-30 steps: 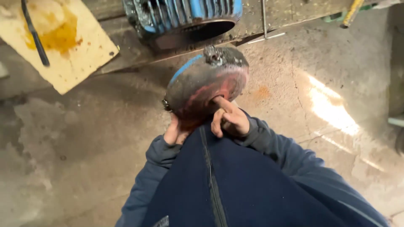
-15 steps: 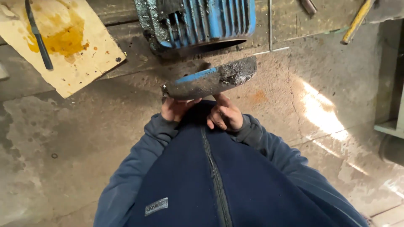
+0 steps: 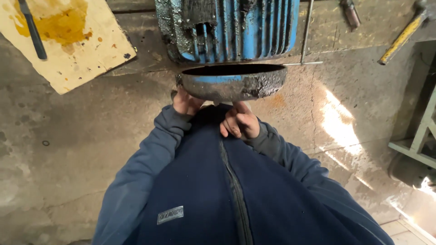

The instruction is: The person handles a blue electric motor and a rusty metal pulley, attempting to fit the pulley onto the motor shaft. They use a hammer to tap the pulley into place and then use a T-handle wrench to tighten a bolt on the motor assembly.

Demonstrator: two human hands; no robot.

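Cover: round greasy metal cover (image 3: 234,82), open side up
Hands: left hand (image 3: 185,102), right hand (image 3: 240,122) gripping beneath
Behind: blue finned motor (image 3: 231,27)

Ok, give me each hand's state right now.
Left hand: closed on the round metal cover, gripping its near edge.
Right hand: fingers curled, holding the same cover from below.

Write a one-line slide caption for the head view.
Left hand and right hand hold a grimy round blue metal cover below a finned blue motor housing.
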